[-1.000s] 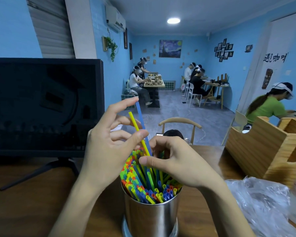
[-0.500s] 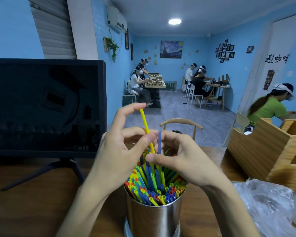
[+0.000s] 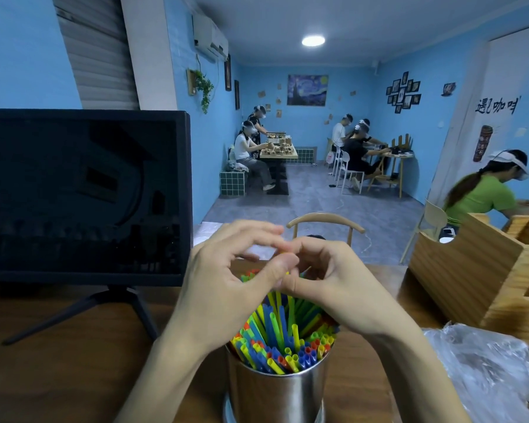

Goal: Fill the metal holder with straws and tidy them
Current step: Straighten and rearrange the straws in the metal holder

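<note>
A shiny metal holder (image 3: 277,395) stands on the wooden table at the bottom centre, packed with colourful straws (image 3: 283,343) in yellow, blue, green and red. Both hands hover right above it, fingertips meeting. My left hand (image 3: 226,288) pinches a yellow straw (image 3: 278,299) between thumb and fingers; only a short piece shows under the thumb. My right hand (image 3: 333,285) touches the same spot with thumb and forefinger, and its grip is partly hidden by the left thumb. The straw's lower end runs down among the others.
A dark monitor (image 3: 83,193) on a tripod stand fills the left. A wooden box (image 3: 483,276) sits at the right, with a crumpled clear plastic bag (image 3: 483,370) in front of it. A chair back (image 3: 326,221) rises behind the table. Several people sit at far tables.
The yellow and blue straws that stuck up above my fingers have gone down into the holder. Both hands have dropped and closed together over the bundle.
</note>
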A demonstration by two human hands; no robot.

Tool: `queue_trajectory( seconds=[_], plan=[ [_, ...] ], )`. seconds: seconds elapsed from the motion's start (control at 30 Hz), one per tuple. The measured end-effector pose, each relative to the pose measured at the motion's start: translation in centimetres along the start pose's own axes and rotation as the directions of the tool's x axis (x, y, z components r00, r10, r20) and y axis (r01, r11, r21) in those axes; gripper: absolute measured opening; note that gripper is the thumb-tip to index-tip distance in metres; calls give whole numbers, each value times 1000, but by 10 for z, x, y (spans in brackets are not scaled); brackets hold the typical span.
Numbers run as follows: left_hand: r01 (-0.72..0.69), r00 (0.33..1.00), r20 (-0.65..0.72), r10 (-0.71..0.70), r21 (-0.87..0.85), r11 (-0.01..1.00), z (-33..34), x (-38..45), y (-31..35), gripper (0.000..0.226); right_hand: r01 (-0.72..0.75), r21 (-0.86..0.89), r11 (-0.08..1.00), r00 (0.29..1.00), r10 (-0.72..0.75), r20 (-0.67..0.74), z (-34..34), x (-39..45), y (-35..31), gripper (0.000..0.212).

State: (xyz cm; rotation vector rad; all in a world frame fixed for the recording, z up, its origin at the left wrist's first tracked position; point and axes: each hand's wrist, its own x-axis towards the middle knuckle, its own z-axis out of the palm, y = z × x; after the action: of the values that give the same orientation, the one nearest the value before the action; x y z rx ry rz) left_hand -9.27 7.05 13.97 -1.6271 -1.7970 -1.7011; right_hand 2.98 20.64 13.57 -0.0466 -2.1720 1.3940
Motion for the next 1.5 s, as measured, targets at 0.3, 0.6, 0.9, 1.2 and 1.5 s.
queue_trajectory(
  seconds=[0.3, 0.6, 0.9, 1.2, 1.5],
  plan=[
    [130, 956, 275, -103, -79, 988, -10, 3, -5, 34, 12, 97, 995, 990, 2, -138, -3, 0, -4, 20],
    [142, 965, 225, -136, -8, 990, -1, 2, -9, 16, 103, 165, 981, 946, -46, -320, -1, -2, -16, 20],
    [80, 927, -300, -226, -430, 899, -12, 8, 9, 13, -143, -52, 988, 985, 137, -108, -10, -3, -7, 17],
    [202, 898, -196, -394, -610, 766, -15, 8, 15, 9, -65, 180, 982, 995, 77, -61, -10, -6, -13, 22],
    [381, 924, 154, -349, -319, 868, -16, 7, -3, 22, 81, 457, 886, 928, 101, -359, -18, -3, -17, 23]
  ],
)
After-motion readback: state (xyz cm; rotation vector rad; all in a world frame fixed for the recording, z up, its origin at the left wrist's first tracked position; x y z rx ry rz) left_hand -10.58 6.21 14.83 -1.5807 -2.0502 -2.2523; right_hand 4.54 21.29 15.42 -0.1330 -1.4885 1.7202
